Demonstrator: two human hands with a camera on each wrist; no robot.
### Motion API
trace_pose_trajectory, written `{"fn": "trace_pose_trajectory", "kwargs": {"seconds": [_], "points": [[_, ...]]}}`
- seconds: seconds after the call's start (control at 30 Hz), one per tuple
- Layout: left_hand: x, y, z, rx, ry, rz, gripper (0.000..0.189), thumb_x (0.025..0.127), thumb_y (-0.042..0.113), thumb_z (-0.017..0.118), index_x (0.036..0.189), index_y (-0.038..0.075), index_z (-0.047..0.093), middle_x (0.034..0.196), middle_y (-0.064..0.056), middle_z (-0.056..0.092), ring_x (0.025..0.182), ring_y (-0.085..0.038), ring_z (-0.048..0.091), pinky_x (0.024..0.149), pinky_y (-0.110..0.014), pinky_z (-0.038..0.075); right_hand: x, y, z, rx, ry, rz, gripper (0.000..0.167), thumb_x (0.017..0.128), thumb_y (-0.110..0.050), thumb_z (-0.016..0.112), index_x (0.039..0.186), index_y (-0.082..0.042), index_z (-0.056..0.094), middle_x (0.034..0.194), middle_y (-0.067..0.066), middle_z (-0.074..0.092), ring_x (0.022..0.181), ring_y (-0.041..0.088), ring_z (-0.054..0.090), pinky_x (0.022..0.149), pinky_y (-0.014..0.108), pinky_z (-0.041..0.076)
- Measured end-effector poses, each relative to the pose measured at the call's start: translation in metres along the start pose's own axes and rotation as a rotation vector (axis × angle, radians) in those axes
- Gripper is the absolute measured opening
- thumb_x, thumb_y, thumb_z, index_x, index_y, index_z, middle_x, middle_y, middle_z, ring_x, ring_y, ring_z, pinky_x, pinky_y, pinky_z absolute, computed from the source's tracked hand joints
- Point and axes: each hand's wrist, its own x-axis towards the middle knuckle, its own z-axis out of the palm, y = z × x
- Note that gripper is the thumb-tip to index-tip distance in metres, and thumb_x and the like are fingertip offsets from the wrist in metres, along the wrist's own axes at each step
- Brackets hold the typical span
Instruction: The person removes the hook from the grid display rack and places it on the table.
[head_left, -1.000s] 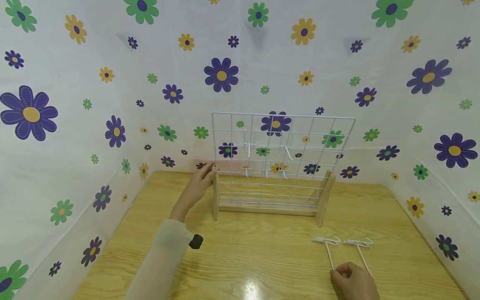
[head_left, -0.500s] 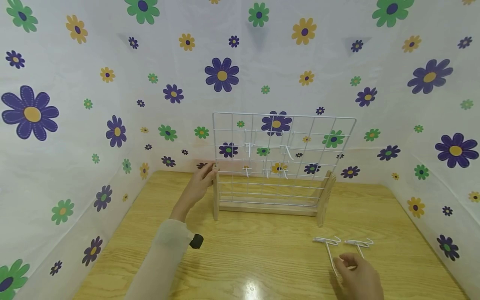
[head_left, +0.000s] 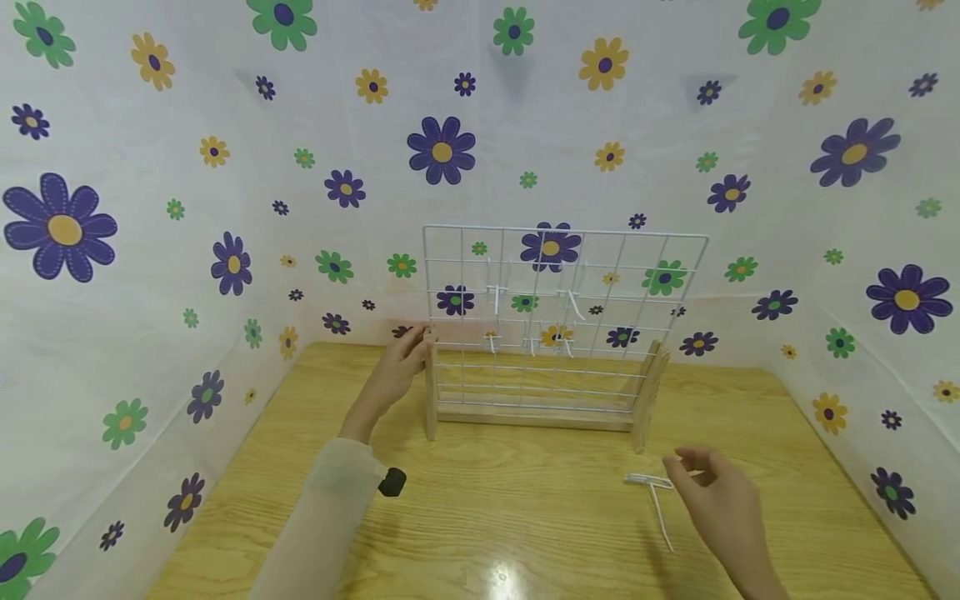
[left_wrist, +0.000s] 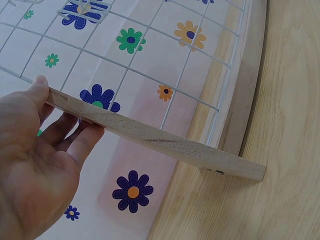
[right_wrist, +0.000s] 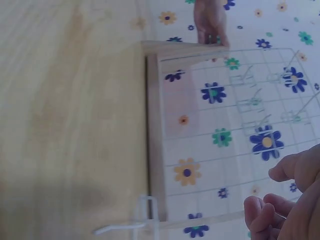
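My left hand [head_left: 393,371] grips the upper end of the left wooden post [left_wrist: 150,139] of a display rack, thumb at the top and fingers along the side. The rack holds an upright white wire grid [head_left: 630,312] with several white hooks [left_wrist: 87,7] hung on it. To the right, my right hand [head_left: 716,508] hovers over the table, thumb and fingertips apart and nothing visible between them. Just left of that hand lies a white wire display hook [head_left: 660,517] with a long prong, its right end covered by the fingertips. In the right wrist view a hook [right_wrist: 146,222] shows low down.
A wood-grain table [head_left: 480,492] carries the rack, whose right wooden post [head_left: 648,396] rises near the right hand. Flower-printed white sheeting [head_left: 480,108] closes in the back and both sides. A small black device [head_left: 392,482] sits by the left sleeve.
My right hand has left the prongs of the hooks and moved up and forward; it now covers the spot where the right-hand hook lay. The left hand has stayed on the post.
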Motion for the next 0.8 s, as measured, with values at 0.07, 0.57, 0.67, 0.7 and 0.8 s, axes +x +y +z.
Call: {"fn": "trace_pose_trajectory", "kwargs": {"seconds": [0.07, 0.57, 0.67, 0.7, 0.8], "points": [[0.000, 0.000, 0.000, 0.004, 0.002, -0.005, 0.054, 0.114, 0.027, 0.040, 0.163, 0.006, 0.029, 0.160, -0.022, 0.038, 0.144, -0.040, 0.041, 0.114, -0.045, 0.046, 0.004, -0.007, -0.003, 0.007, 0.028, -0.021, 0.032, 0.100, -0.025, 0.070, 0.111, 0.005, 0.070, 0.098, 0.015, 0.074, 0.067, 0.002, 0.059, 0.046, 0.023, 0.051], [-0.002, 0.001, 0.001, 0.014, 0.006, -0.008, 0.054, 0.114, 0.028, 0.040, 0.162, 0.006, 0.030, 0.158, -0.024, 0.039, 0.144, -0.042, 0.042, 0.115, -0.045, 0.045, 0.028, -0.057, -0.010, 0.131, 0.109, -0.114, 0.027, 0.098, -0.021, 0.075, 0.115, 0.000, 0.071, 0.100, 0.009, 0.071, 0.074, 0.003, 0.060, 0.050, 0.017, 0.047], [-0.001, 0.001, 0.001, 0.014, 0.008, -0.021, 0.055, 0.114, 0.030, 0.041, 0.163, 0.007, 0.029, 0.159, -0.022, 0.039, 0.145, -0.040, 0.041, 0.115, -0.045, 0.044, 0.032, -0.067, -0.009, 0.145, 0.113, -0.136, 0.027, 0.098, -0.020, 0.075, 0.114, 0.000, 0.070, 0.101, 0.010, 0.071, 0.076, 0.004, 0.059, 0.050, 0.016, 0.045], [-0.001, 0.001, 0.001, 0.011, 0.005, -0.020, 0.056, 0.114, 0.030, 0.040, 0.163, 0.007, 0.029, 0.159, -0.022, 0.038, 0.145, -0.041, 0.040, 0.116, -0.046, 0.043, 0.033, -0.070, -0.008, 0.152, 0.115, -0.141, 0.026, 0.097, -0.020, 0.075, 0.114, 0.000, 0.070, 0.101, 0.010, 0.071, 0.076, 0.003, 0.059, 0.050, 0.016, 0.045], [0.000, 0.000, 0.000, -0.002, 0.002, -0.021, 0.056, 0.114, 0.029, 0.040, 0.163, 0.006, 0.027, 0.160, -0.023, 0.036, 0.146, -0.041, 0.039, 0.116, -0.047, 0.043, 0.037, -0.081, -0.006, 0.177, 0.121, -0.161, 0.026, 0.097, -0.020, 0.076, 0.113, -0.001, 0.071, 0.101, 0.011, 0.072, 0.077, 0.003, 0.059, 0.049, 0.015, 0.044]]}}
